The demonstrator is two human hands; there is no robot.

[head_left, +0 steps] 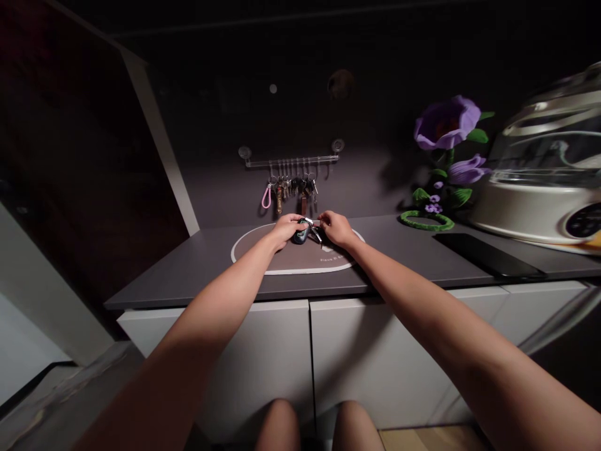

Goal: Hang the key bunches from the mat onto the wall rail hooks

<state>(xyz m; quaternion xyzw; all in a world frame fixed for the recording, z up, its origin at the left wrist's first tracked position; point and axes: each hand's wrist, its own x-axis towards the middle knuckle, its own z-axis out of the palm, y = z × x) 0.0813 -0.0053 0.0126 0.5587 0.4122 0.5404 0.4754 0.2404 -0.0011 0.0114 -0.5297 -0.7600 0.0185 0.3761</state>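
Over an oval grey-brown mat [291, 258] with a white rim, my left hand [286, 229] grips a bunch of keys by its dark, rounded fob [301, 233]. Silvery keys [315, 232] stick out from the fob towards the right. My right hand [335, 228] is closed beside these keys, its thumb and fingers drawn together; what they pinch, if anything, is too small to make out. Behind both hands, several key bunches [297, 186] hang from hooks on a clear rail [291, 163] on the wall. One carries a pink loop [267, 196].
The mat lies on a dark counter [188, 269] above white cabinet doors [263, 357]. To the right are purple artificial flowers [448, 125] with a green ring base [426, 220], a black phone-like slab [486, 255] and a cream appliance [530, 207]. A dark wall stands behind.
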